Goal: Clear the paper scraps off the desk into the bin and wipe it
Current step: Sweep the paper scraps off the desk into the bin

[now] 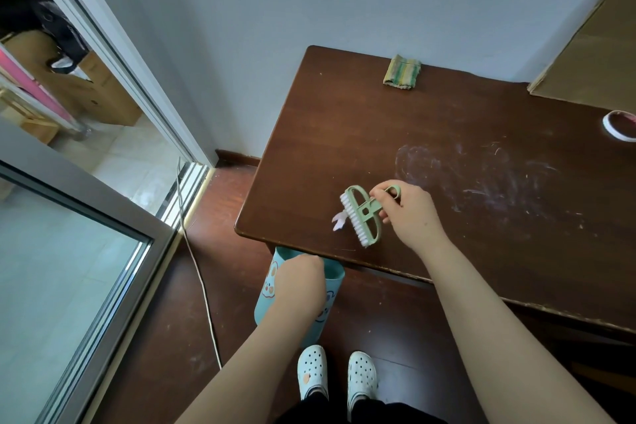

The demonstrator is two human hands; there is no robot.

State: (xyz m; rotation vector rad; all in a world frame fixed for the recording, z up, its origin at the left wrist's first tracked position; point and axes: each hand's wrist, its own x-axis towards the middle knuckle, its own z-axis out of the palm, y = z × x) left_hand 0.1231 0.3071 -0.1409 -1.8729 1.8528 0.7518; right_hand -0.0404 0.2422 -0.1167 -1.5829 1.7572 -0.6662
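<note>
Green brush (361, 213) in right grip (409, 213) (scrap (338, 221) beside it), left grip (301, 280) holding bin (266, 286)

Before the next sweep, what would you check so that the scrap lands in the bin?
1. Right hand grips the brush: ok.
2. Bristles sit against the scrap, on the side away from the desk edge: ok.
3. Left hand holds the bin at its rim: ok.
4. Bin mouth lies right under the scrap's path: cannot tell, since the desk hides part of it.
5. Cloth is ready for wiping: ok, it lies at the desk's far edge.
6. Desk is free of smears: not ok.
</note>
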